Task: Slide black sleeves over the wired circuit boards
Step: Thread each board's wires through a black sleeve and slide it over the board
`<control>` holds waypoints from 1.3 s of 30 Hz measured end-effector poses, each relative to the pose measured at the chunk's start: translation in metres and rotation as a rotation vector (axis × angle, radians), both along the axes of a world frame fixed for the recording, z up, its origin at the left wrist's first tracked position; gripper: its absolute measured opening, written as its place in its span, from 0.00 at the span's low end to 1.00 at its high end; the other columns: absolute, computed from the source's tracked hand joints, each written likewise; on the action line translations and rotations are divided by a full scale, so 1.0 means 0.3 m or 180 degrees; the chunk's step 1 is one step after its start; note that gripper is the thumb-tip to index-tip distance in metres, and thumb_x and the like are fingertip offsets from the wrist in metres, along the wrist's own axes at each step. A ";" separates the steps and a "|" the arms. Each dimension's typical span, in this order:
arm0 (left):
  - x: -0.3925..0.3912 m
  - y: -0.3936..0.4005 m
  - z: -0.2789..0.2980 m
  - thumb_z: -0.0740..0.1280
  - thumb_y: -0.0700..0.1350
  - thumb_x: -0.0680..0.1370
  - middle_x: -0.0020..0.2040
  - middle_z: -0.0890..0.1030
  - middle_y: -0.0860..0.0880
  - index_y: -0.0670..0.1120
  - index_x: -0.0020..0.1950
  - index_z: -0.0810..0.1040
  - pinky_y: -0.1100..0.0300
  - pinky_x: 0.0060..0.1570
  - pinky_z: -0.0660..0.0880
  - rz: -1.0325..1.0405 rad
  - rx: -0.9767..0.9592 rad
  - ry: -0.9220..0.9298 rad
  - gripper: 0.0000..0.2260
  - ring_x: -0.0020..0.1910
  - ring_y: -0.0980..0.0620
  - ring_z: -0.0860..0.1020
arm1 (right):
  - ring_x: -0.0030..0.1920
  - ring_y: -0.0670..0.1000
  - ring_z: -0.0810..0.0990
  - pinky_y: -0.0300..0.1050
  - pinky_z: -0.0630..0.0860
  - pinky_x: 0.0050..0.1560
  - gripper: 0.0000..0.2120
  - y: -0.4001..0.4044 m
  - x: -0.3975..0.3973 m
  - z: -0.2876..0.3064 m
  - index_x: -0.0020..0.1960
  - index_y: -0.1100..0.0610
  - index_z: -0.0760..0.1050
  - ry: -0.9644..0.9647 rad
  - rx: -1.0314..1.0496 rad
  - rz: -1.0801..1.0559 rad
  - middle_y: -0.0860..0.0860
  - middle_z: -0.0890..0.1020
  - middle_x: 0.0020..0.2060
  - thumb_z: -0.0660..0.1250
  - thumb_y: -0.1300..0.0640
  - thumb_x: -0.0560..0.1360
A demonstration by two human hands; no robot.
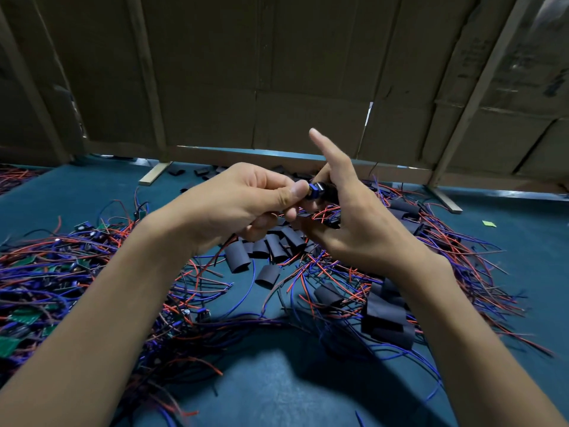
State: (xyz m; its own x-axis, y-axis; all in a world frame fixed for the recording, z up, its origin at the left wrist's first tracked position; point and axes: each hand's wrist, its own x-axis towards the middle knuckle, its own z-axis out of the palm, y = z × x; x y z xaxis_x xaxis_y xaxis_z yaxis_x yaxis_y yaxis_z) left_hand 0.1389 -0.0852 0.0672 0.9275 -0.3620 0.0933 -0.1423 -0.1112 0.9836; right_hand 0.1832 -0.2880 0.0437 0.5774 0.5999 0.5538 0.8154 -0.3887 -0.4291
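My left hand pinches a board at its blue end, thumb on top. My right hand grips the black sleeve around it, index finger sticking up. Both held above the table, over loose sleeves and wires.
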 end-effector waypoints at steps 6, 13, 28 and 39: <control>-0.003 -0.016 -0.002 0.67 0.52 0.77 0.33 0.73 0.50 0.45 0.46 0.86 0.69 0.22 0.57 0.0037 -0.0124 0.0108 0.13 0.24 0.59 0.59 | 0.44 0.51 0.78 0.53 0.79 0.49 0.50 0.007 -0.008 0.004 0.82 0.43 0.42 0.0085 0.0172 0.0026 0.45 0.71 0.47 0.73 0.62 0.74; -0.004 -0.024 -0.002 0.69 0.62 0.72 0.28 0.72 0.53 0.47 0.39 0.85 0.69 0.21 0.58 0.0164 0.0278 0.0186 0.18 0.23 0.59 0.63 | 0.39 0.51 0.77 0.55 0.78 0.45 0.48 0.013 -0.010 0.007 0.81 0.40 0.42 0.0069 0.0025 -0.0039 0.45 0.71 0.48 0.71 0.59 0.75; 0.013 -0.042 -0.010 0.76 0.45 0.74 0.31 0.78 0.51 0.47 0.43 0.79 0.66 0.23 0.65 0.0773 0.0176 -0.0769 0.06 0.25 0.58 0.71 | 0.47 0.33 0.73 0.28 0.67 0.51 0.41 0.033 -0.019 0.003 0.82 0.49 0.52 -0.0002 0.0038 -0.0082 0.34 0.70 0.50 0.69 0.63 0.76; 0.033 -0.013 -0.009 0.77 0.53 0.70 0.40 0.83 0.52 0.50 0.47 0.83 0.65 0.30 0.73 0.0648 -0.0124 -0.0308 0.11 0.36 0.57 0.79 | 0.58 0.51 0.80 0.56 0.78 0.55 0.26 0.014 -0.042 0.041 0.71 0.47 0.71 -0.0522 -0.0031 -0.0743 0.48 0.79 0.60 0.66 0.54 0.74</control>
